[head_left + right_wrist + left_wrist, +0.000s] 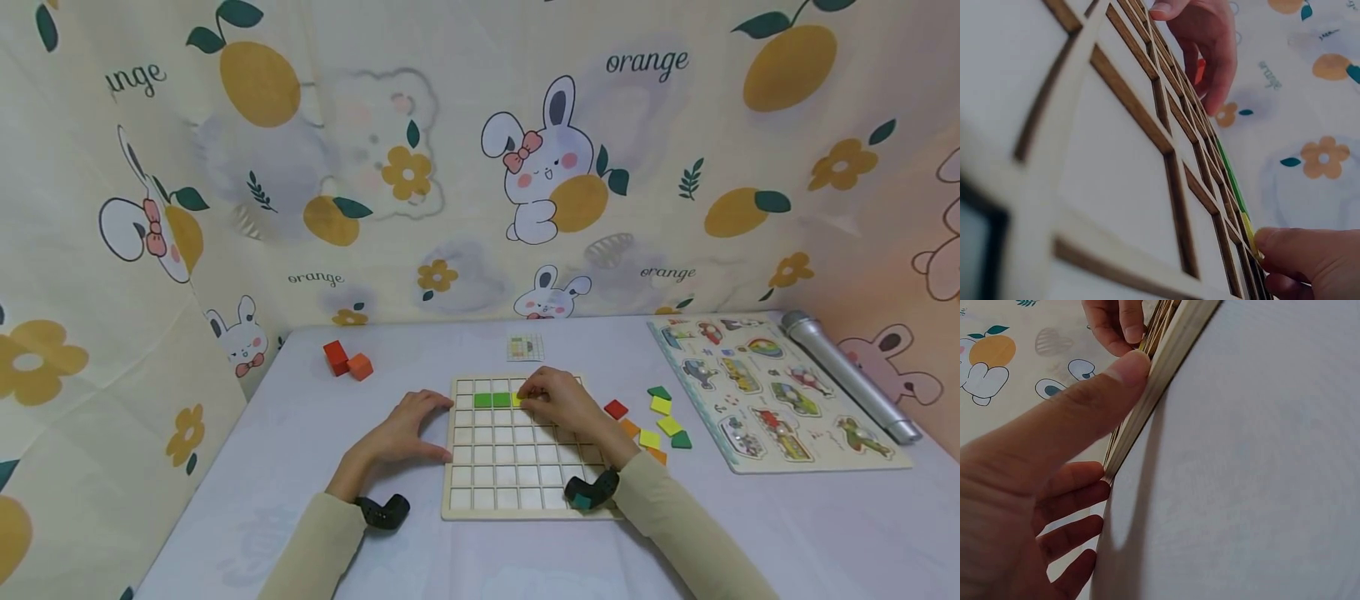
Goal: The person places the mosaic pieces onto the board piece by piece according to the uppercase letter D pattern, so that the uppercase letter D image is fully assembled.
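A wooden grid board with square cells lies flat on the table. Two green square tiles sit side by side near its top row. My right hand pinches a yellow tile with thumb and fingertips, right beside the second green tile. My left hand rests against the board's left edge, its thumb and fingers extended and spread along the side. In the right wrist view, the green tiles line up with the yellow one along the far edge of the grid.
Right of the board lie several loose red, orange, yellow and green tiles. A picture puzzle board and a silver cylinder stand farther right. Behind the grid is a small pattern card. Red and orange blocks sit back left.
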The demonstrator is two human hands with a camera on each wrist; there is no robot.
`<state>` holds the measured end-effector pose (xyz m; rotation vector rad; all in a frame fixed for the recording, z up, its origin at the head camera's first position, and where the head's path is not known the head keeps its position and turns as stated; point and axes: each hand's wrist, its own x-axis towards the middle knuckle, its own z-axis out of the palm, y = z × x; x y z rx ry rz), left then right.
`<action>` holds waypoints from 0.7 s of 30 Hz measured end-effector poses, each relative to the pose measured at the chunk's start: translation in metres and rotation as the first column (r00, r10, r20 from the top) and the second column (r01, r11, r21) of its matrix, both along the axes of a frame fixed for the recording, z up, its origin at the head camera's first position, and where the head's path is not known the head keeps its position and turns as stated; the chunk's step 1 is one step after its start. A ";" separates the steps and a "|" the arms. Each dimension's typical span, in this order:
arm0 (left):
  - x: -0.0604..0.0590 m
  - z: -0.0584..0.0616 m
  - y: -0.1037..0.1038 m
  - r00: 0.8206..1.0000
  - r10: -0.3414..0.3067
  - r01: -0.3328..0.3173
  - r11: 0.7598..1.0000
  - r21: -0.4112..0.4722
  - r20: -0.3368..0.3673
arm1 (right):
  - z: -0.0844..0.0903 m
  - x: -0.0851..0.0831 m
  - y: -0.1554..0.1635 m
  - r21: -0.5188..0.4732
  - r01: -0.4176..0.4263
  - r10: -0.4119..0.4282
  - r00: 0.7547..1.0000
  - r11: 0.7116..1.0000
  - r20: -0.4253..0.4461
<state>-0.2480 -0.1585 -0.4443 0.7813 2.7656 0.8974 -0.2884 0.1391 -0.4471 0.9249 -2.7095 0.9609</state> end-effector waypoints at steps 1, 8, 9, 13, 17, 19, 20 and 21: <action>0.000 0.000 0.000 1.000 0.001 -0.001 1.000 0.000 0.000 | 0.000 0.000 0.000 -0.001 -0.003 0.003 1.000 1.000 -0.002; 0.000 0.001 0.001 1.000 0.013 -0.013 1.000 -0.016 0.001 | -0.001 0.000 0.001 -0.003 -0.005 0.005 1.000 1.000 0.007; 0.000 0.001 0.001 1.000 0.014 -0.014 1.000 -0.018 0.000 | -0.001 0.000 0.001 0.000 -0.010 0.010 1.000 1.000 0.007; 0.000 0.001 0.001 1.000 0.014 -0.014 1.000 -0.017 0.009 | 0.001 -0.001 0.005 -0.001 -0.043 0.043 0.999 0.999 -0.001; 0.000 0.001 0.001 1.000 0.012 -0.012 1.000 -0.011 0.016 | 0.007 0.001 0.014 -0.038 -0.062 0.063 0.998 0.997 0.008; 0.000 0.001 0.001 1.000 0.012 -0.012 1.000 -0.010 0.013 | 0.012 0.003 0.022 -0.046 -0.057 0.058 0.998 0.997 0.012; 0.000 0.001 0.001 1.000 0.012 -0.012 1.000 -0.011 0.014 | 0.014 0.005 0.026 -0.046 -0.050 0.051 0.999 0.998 0.019; 0.000 0.001 0.001 1.000 0.014 -0.014 1.000 -0.011 0.016 | 0.017 0.006 0.031 -0.043 -0.038 0.039 0.999 0.998 0.029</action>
